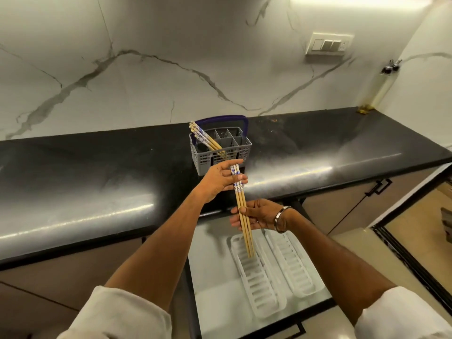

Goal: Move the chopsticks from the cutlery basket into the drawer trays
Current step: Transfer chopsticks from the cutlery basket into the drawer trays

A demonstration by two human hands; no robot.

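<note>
Hands, left (217, 179) and right (256, 215), gripping slender bamboo chopsticks (242, 206), above ribbed white trays (293, 267).

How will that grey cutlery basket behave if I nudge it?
The cutlery basket looks like light slotted plastic, so it would probably slide on the glossy countertop. Its remaining chopsticks lean to one side, so it might tip that way.

I see a black table (97, 167) spanning the view, a marble wall (171, 69) behind it, a switch plate (329, 44) at one o'clock, and cabinet doors (354, 199) at three o'clock.
</note>
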